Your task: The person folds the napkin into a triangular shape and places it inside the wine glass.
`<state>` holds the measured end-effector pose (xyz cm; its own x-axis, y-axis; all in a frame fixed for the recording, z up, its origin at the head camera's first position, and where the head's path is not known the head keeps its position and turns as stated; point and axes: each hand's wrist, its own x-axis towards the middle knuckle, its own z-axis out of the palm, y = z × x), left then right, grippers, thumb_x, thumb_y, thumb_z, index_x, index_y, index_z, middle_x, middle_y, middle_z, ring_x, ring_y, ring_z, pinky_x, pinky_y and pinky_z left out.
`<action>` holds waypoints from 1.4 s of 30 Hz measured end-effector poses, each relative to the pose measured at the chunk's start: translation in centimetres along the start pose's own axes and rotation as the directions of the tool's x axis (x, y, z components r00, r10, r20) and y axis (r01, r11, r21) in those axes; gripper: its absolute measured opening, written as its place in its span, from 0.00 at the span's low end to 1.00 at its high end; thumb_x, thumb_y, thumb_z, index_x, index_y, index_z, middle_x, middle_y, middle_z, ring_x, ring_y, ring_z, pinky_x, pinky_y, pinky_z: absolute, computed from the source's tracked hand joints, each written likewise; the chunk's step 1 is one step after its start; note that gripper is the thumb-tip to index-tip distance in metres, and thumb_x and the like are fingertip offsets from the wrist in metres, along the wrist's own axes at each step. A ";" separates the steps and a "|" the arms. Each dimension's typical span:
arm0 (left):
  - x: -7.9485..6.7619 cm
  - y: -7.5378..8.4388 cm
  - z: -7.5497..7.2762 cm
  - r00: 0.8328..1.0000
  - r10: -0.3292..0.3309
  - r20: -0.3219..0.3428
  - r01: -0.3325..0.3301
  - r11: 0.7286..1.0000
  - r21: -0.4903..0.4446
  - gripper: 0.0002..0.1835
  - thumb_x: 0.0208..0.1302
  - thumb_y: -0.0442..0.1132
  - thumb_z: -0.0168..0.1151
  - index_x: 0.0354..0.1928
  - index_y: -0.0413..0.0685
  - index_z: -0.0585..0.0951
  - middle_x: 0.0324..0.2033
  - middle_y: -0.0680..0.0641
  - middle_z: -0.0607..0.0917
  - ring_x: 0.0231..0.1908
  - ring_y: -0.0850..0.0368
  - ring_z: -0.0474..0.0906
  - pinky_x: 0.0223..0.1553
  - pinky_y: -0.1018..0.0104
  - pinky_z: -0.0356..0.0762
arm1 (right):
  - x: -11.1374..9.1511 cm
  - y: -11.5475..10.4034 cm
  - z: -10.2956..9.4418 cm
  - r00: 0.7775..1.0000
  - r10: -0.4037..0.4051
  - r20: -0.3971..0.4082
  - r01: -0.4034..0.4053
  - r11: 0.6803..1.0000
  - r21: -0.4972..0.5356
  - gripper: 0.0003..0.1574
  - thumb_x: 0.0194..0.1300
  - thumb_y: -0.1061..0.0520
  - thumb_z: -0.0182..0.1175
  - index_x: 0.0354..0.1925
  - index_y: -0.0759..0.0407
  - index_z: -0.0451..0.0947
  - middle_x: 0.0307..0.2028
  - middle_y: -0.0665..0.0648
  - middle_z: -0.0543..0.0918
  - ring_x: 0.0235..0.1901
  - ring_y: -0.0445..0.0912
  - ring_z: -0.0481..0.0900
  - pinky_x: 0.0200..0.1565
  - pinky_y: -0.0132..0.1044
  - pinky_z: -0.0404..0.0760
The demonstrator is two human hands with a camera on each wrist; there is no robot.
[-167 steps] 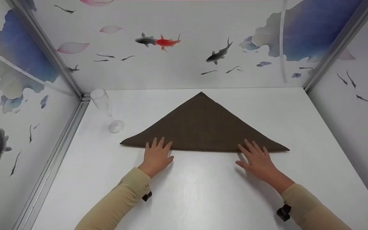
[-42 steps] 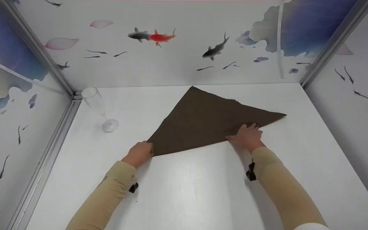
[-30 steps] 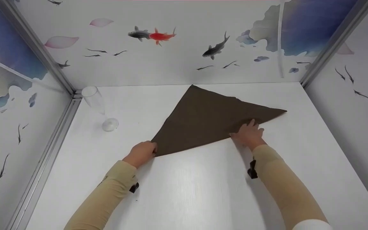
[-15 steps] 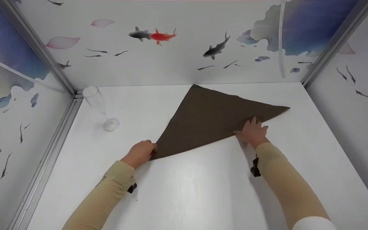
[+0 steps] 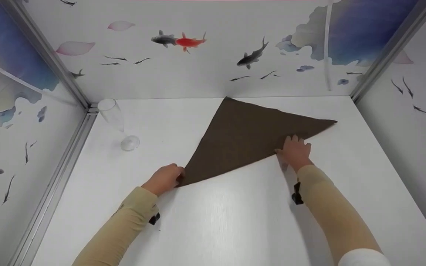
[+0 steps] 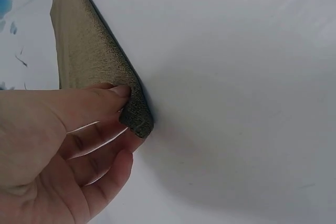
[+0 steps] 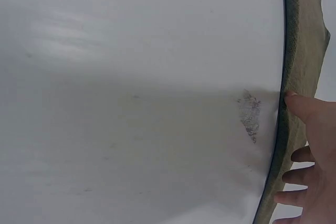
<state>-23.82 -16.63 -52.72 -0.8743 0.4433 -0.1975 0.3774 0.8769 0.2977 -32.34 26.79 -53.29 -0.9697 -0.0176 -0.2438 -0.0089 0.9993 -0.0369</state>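
Note:
A brown cloth napkin (image 5: 242, 136), folded into a triangle, lies on the white table with its long edge slanting up to the right. My left hand (image 5: 165, 178) pinches its left corner between thumb and fingers; the left wrist view shows the corner tip (image 6: 137, 116) poking out past the thumb. Along the front edge, right of the middle, my right hand (image 5: 296, 150) rests on the cloth with fingers spread. In the right wrist view its thumb (image 7: 299, 104) touches the cloth's edge, and the other fingers (image 7: 299, 175) extend loosely apart.
A clear champagne flute (image 5: 114, 114) stands at the back left of the table (image 5: 220, 221), on a round foot. White walls with printed fish and lotus leaves enclose the back and sides. Black wrist cameras (image 5: 297, 194) sit under both sleeves.
Both hands lay flat on the cloth's front edge earlier. Since then the napkin has turned, its right corner swinging away, and the left hand has taken its left corner. Lately it turns slightly further.

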 end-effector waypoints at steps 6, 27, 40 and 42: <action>-0.2 0.3 0.2 1.000 -0.007 0.010 0.007 0.998 -0.062 0.11 0.61 0.28 0.66 0.46 0.39 0.82 0.38 0.44 0.81 0.41 0.50 0.79 0.45 0.57 0.78 | 0.1 0.3 0.4 0.999 -0.016 -0.040 0.017 1.000 0.026 0.41 0.74 0.42 0.51 0.61 0.79 0.62 0.55 0.79 0.68 0.56 0.72 0.66 0.54 0.70 0.63; -0.4 1.4 1.2 0.999 0.037 -0.020 -0.038 0.999 -0.016 0.08 0.64 0.34 0.64 0.45 0.41 0.82 0.36 0.44 0.84 0.39 0.49 0.81 0.41 0.55 0.79 | 1.5 0.8 0.2 0.999 -0.045 0.014 0.045 0.997 0.057 0.43 0.76 0.43 0.45 0.69 0.78 0.53 0.68 0.81 0.52 0.65 0.74 0.53 0.61 0.70 0.54; -0.3 1.3 1.1 0.999 0.040 0.001 -0.040 0.999 -0.007 0.10 0.63 0.33 0.65 0.46 0.40 0.82 0.37 0.43 0.84 0.40 0.47 0.81 0.43 0.54 0.78 | 0.5 -3.0 -0.6 0.999 -0.045 -0.002 0.045 0.988 0.148 0.48 0.73 0.38 0.50 0.71 0.73 0.52 0.70 0.77 0.52 0.68 0.70 0.49 0.65 0.67 0.49; -0.3 1.3 1.1 0.999 0.035 0.006 -0.035 0.999 -0.015 0.11 0.63 0.33 0.66 0.46 0.40 0.82 0.37 0.43 0.84 0.40 0.47 0.81 0.43 0.54 0.78 | 0.1 -3.5 -0.6 0.999 -0.038 -0.003 0.038 0.986 0.163 0.48 0.73 0.38 0.50 0.71 0.73 0.52 0.70 0.77 0.52 0.68 0.71 0.49 0.65 0.67 0.48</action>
<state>-22.76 -15.39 -53.30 -0.8585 0.4751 -0.1927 0.4033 0.8579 0.3185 -32.53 23.36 -52.65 -0.9692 -0.0556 -0.2398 -0.0057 0.9790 -0.2039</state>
